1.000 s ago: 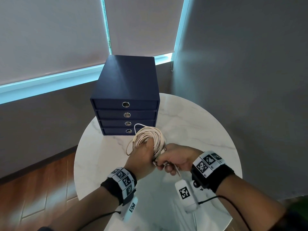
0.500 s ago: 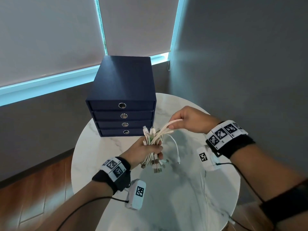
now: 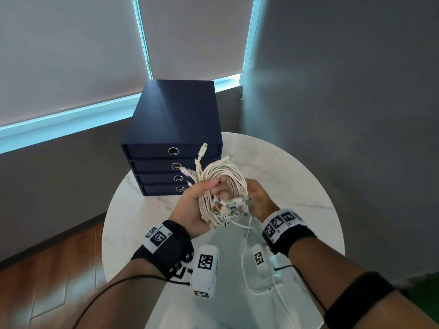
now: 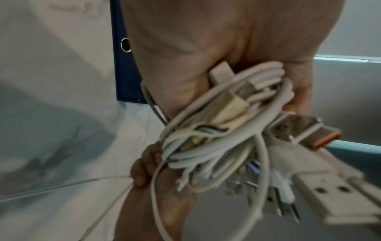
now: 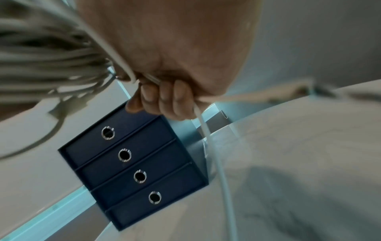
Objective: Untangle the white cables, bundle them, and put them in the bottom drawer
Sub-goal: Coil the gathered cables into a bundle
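I am holding the coil of white cables [image 3: 223, 186] up above the round marble table [image 3: 297, 186], just in front of the dark blue drawer box [image 3: 175, 119]. My left hand [image 3: 192, 207] is gripping the coil through its middle, thumb curled over the top and fingers wrapped round the strands, so the loop is standing upright in my fist. Plugs [image 3: 229, 211] are sticking out in a cluster at the lower part of the coil, and a few more are poking up at the top left, in front of the drawer fronts. My right hand [image 3: 259, 200] is sitting just behind and to the right of the coil, fingers curled round one loose cable [image 5: 214, 154]; that loose strand is hanging down from it toward the table and trailing back toward me. All four drawers are sitting closed, the bottom drawer [image 3: 164, 189] among them, each with a round metal pull. The wrist views are blurred, so the finer details of the plugs are hard to make out
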`<state>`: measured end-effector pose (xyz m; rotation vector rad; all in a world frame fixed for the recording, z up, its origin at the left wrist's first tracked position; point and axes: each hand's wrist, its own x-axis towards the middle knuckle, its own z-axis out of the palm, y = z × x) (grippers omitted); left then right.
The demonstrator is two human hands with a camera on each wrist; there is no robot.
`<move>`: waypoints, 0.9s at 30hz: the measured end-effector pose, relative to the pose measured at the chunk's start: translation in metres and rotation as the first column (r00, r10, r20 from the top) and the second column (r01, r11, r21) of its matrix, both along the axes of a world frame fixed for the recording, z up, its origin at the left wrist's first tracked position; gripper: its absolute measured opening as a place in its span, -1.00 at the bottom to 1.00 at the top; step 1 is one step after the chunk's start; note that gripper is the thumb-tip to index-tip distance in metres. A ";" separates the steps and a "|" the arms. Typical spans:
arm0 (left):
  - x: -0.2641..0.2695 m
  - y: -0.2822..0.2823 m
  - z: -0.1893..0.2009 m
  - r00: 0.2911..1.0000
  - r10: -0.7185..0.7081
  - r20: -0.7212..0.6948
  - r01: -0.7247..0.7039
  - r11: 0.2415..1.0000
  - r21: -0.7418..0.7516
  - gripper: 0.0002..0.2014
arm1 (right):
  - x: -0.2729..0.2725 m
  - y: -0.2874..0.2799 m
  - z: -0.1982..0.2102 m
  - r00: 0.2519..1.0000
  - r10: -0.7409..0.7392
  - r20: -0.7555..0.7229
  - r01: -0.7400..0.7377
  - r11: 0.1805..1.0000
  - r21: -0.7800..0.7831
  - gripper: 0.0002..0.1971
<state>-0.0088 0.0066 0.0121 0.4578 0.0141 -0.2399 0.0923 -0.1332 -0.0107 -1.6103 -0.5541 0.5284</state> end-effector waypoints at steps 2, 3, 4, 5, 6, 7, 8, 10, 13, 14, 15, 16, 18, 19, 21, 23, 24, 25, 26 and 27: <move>0.003 0.000 0.004 0.998 0.065 -0.016 -0.066 0.998 -0.018 -0.74 | -0.010 0.002 -0.004 0.998 -0.053 -0.030 0.052 0.998 -0.018 -0.66; 0.003 0.001 0.005 0.995 0.099 -0.027 -0.099 0.995 0.006 -0.77 | -0.015 0.003 -0.008 0.996 -0.063 -0.062 0.060 0.997 -0.045 -0.67; 0.004 0.002 0.006 0.991 0.132 -0.039 -0.130 0.990 0.049 -0.81 | -0.018 0.002 -0.016 0.996 -0.088 -0.025 0.085 0.989 -0.119 -0.73; 0.004 0.002 0.006 0.985 0.163 -0.052 -0.158 0.983 0.088 -0.83 | -0.020 0.001 -0.027 0.996 -0.088 0.031 0.093 0.978 -0.186 -0.78; 0.005 0.002 0.007 0.977 0.200 -0.069 -0.191 0.974 0.121 -0.82 | -0.024 -0.001 -0.033 0.992 -0.044 0.118 0.075 0.959 -0.273 -0.84; 0.005 0.002 0.008 0.967 0.241 -0.083 -0.228 0.963 0.143 -0.77 | -0.028 -0.002 -0.040 0.989 -0.027 0.145 0.073 0.942 -0.327 -0.84; 0.006 0.002 0.007 0.952 0.289 -0.099 -0.271 0.949 0.162 -0.73 | -0.029 -0.002 -0.048 0.993 -0.008 0.119 0.051 0.931 -0.362 -0.81; 0.010 0.005 0.005 0.902 0.410 -0.136 -0.382 0.904 0.194 -0.70 | -0.038 -0.003 -0.049 0.996 0.047 0.080 -0.008 0.907 -0.422 -0.73; 0.013 0.008 -0.002 0.786 0.598 -0.160 -0.524 0.780 0.341 -0.72 | -0.050 -0.007 -0.037 0.973 0.207 0.101 -0.132 0.860 -0.493 -0.73; 0.013 0.007 -0.005 0.756 0.637 -0.149 -0.547 0.740 0.390 -0.73 | -0.052 -0.006 -0.031 0.964 0.247 0.097 -0.170 0.856 -0.488 -0.73; 0.013 0.006 -0.007 0.737 0.663 -0.131 -0.560 0.707 0.431 -0.76 | -0.053 -0.005 -0.025 0.955 0.278 0.101 -0.192 0.843 -0.503 -0.73; 0.012 0.004 -0.010 0.725 0.682 -0.095 -0.568 0.671 0.477 -0.82 | -0.053 -0.004 -0.016 0.945 0.305 0.117 -0.196 0.817 -0.542 -0.73; 0.009 -0.001 -0.014 0.708 0.707 -0.008 -0.574 0.582 0.576 -0.90 | -0.051 -0.001 -0.001 0.909 0.389 0.150 -0.207 0.734 -0.647 -0.72; 0.008 -0.003 -0.016 0.706 0.708 0.026 -0.561 0.537 0.630 -0.89 | -0.049 -0.001 0.005 0.885 0.442 0.148 -0.226 0.685 -0.693 -0.71; 0.008 -0.004 -0.020 0.712 0.697 0.080 -0.526 0.455 0.719 -0.92 | -0.044 -0.001 0.017 0.841 0.526 0.128 -0.258 0.597 -0.759 -0.72; 0.008 -0.002 -0.028 0.739 0.662 0.124 -0.479 0.387 0.788 -0.93 | -0.038 -0.001 0.033 0.828 0.551 0.107 -0.272 0.560 -0.782 -0.75; 0.008 -0.001 -0.031 0.762 0.628 0.162 -0.465 0.355 0.811 -0.92 | -0.035 0.000 0.042 0.831 0.547 0.105 -0.271 0.562 -0.781 -0.76; 0.008 -0.001 -0.033 0.788 0.582 0.203 -0.454 0.325 0.830 -0.89 | -0.031 0.000 0.051 0.831 0.544 0.112 -0.265 0.565 -0.781 -0.76; 0.006 -0.002 -0.033 0.813 0.532 0.236 -0.442 0.301 0.845 -0.86 | -0.026 0.001 0.061 0.827 0.550 0.116 -0.260 0.557 -0.789 -0.76; 0.006 -0.004 -0.032 0.836 0.486 0.256 -0.431 0.291 0.854 -0.84 | -0.022 0.002 0.069 0.817 0.563 0.123 -0.255 0.545 -0.799 -0.77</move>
